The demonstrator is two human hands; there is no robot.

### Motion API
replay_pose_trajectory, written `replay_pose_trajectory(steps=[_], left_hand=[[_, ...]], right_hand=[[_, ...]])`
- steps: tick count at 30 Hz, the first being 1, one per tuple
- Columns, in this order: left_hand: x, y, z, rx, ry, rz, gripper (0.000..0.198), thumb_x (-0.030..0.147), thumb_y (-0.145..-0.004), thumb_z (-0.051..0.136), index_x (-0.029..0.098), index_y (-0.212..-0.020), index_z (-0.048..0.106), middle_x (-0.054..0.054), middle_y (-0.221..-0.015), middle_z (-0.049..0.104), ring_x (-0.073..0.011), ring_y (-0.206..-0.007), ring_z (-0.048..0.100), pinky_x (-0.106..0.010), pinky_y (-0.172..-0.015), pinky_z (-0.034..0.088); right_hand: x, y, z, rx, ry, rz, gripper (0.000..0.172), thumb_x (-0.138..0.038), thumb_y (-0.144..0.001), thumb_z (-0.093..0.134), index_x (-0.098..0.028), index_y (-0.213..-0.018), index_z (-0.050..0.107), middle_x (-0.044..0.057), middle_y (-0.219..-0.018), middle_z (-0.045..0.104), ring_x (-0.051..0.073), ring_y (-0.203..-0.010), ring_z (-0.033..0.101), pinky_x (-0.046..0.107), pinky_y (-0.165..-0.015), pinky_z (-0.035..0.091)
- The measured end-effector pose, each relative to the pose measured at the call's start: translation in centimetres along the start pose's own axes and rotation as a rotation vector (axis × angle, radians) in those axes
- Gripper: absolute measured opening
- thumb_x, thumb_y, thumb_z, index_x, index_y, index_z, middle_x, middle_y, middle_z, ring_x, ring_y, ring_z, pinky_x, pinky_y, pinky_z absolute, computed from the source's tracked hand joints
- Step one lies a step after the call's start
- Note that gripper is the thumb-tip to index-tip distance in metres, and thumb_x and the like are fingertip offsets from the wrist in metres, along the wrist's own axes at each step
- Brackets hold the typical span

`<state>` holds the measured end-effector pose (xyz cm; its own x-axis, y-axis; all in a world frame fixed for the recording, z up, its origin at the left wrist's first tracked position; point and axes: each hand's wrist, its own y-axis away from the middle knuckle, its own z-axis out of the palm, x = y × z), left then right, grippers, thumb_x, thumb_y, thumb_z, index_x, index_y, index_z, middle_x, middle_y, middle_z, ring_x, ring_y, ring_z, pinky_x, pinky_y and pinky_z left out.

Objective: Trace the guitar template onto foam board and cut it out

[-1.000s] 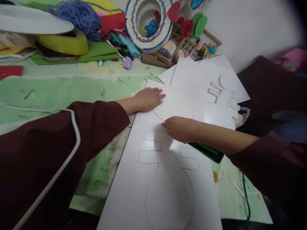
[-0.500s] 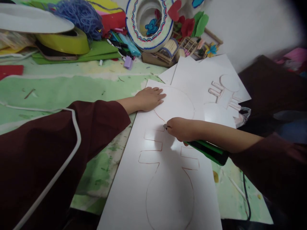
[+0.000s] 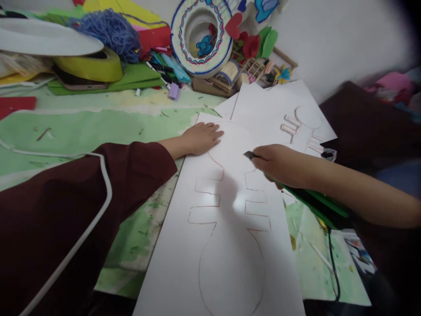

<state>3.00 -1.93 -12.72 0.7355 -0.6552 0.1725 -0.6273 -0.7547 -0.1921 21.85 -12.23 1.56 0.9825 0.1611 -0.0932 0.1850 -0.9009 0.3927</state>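
A long white board (image 3: 177, 263) with a reddish-brown outline drawn on it lies before me on the table. My left hand (image 3: 201, 138) rests flat on its upper left part, fingers spread. My right hand (image 3: 279, 164) is closed around a green and black utility knife (image 3: 315, 204); the metal blade end points left over the upper part of the board. Whether the blade touches the surface I cannot tell. The outline has a rounded shape at the bottom, squared tabs on both sides, and a curve at the top partly covered by my left hand.
More white sheets (image 3: 263, 103), one with a similar drawing, lie behind the board. At the back stand a painted round pot (image 3: 179, 44), yellow tape (image 3: 113, 66), blue yarn (image 3: 108, 33) and markers. A white cable (image 3: 107, 175) crosses my left sleeve.
My right hand has moved right and slightly up with the utility knife, off the neck of the outline. My left hand stays in place on the board.
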Motion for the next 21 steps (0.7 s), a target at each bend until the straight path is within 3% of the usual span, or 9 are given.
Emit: replay_pose_trajectory(steps=[3,6,9,12,15,18,21], left_hand=[[-0.1,0.2,-0.1,0.074,0.039,-0.111,0.052,0.043,-0.094,0.026,0.017,-0.137,0.038,-0.014,-0.151,0.025,-0.0275,-0.138,0.020,-0.046,-0.110,0.015],[-0.2,0.3,-0.4,0.137,0.113,-0.306,0.059,0.046,-0.090,0.035,0.011,-0.137,0.036,-0.019,-0.152,0.016,-0.0316,-0.138,0.021,-0.043,-0.108,0.021],[-0.3,0.3,-0.6,0.143,0.165,-0.385,0.064,0.048,-0.086,0.042,0.009,-0.137,0.035,-0.022,-0.151,0.016,-0.0343,-0.134,0.029,-0.041,-0.106,0.027],[-0.6,0.0,-1.0,0.186,0.213,-0.408,0.062,0.043,-0.082,0.049,0.010,-0.134,0.040,-0.020,-0.147,0.027,-0.0333,-0.133,0.029,-0.042,-0.107,0.027],[-1.3,-0.4,-1.5,0.353,0.413,-0.503,0.054,0.034,-0.077,0.056,0.014,-0.126,0.048,-0.015,-0.139,0.041,-0.0282,-0.128,0.037,-0.041,-0.106,0.030],[-2.4,-0.7,-2.6,0.526,0.898,-0.723,0.051,0.031,-0.075,0.058,0.019,-0.124,0.049,-0.010,-0.131,0.050,-0.0263,-0.119,0.047,-0.041,-0.094,0.043],[-3.3,-0.5,-4.7,0.492,1.246,-0.786,0.037,0.037,-0.083,0.049,0.019,-0.115,0.055,-0.007,-0.111,0.064,-0.0264,-0.106,0.055,-0.038,-0.077,0.050]], right_hand=[[5.2,3.6,0.9,0.074,-0.182,0.230,0.036,-0.051,-0.085,0.043,-0.021,-0.066,0.046,0.000,-0.051,0.054,0.013,-0.035,0.048,0.028,-0.039,0.036],[9.7,7.2,4.5,0.128,-0.256,0.351,0.034,-0.053,-0.081,0.047,-0.021,-0.069,0.048,-0.002,-0.043,0.048,0.013,-0.034,0.048,0.026,-0.040,0.035],[11.4,9.6,8.4,0.079,-0.401,0.383,0.031,-0.052,-0.079,0.049,-0.022,-0.075,0.048,-0.004,-0.042,0.049,0.016,-0.035,0.051,0.026,-0.041,0.036],[10.9,10.6,10.3,0.084,-0.519,0.387,0.026,-0.048,-0.076,0.053,-0.023,-0.074,0.045,-0.004,-0.043,0.049,0.017,-0.040,0.052,0.027,-0.044,0.037],[10.4,11.0,9.2,0.219,-0.549,0.306,0.026,-0.045,-0.072,0.059,-0.023,-0.075,0.045,-0.004,-0.051,0.049,0.016,-0.045,0.049,0.027,-0.045,0.037],[11.2,10.9,5.7,0.358,-0.536,0.140,0.029,-0.047,-0.071,0.061,-0.023,-0.077,0.045,-0.005,-0.059,0.043,0.013,-0.049,0.043,0.027,-0.048,0.035],[13.1,10.4,0.7,0.492,-0.424,-0.045,0.024,-0.040,-0.076,0.060,-0.023,-0.078,0.044,-0.002,-0.070,0.044,0.013,-0.063,0.042,0.027,-0.061,0.037]])
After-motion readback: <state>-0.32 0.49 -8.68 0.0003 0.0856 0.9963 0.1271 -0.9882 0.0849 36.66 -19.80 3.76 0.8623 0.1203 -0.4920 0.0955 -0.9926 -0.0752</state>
